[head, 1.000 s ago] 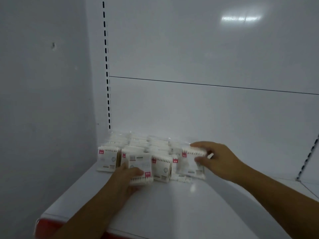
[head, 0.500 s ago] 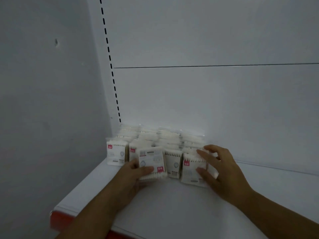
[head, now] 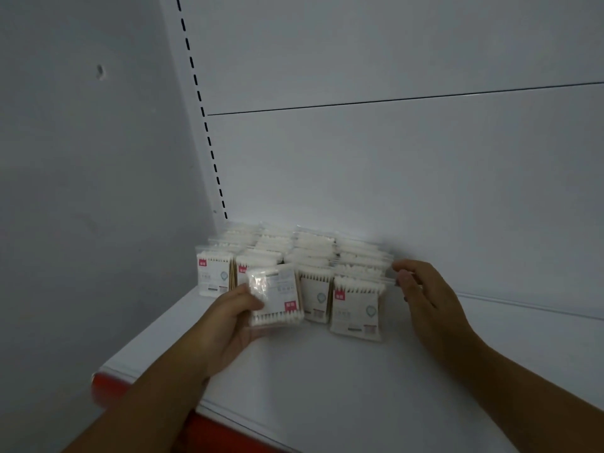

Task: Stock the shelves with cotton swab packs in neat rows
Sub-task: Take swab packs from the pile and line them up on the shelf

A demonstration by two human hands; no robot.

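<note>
Several cotton swab packs (head: 358,308) stand in rows in the back left corner of a white shelf (head: 343,397). They are clear bags with white labels and small red tags. My left hand (head: 228,325) grips one loose pack (head: 276,295) in front of the second row; it is turned upside down, swab tips at the bottom. My right hand (head: 428,299) is beside the rightmost row, its loosely straight fingers by the row's plastic edge, holding nothing. The back rows are blurred.
A grey side wall (head: 81,191) closes the shelf on the left. The back panel carries a slotted upright (head: 199,99) and a horizontal seam. A red strip (head: 111,387) runs along the shelf's front edge. Bare shelf surface stretches to the right of the packs.
My left hand has raised and tilted its pack in front of the rows. My right hand has let go of the front right pack and shifted to the right side of the rows.
</note>
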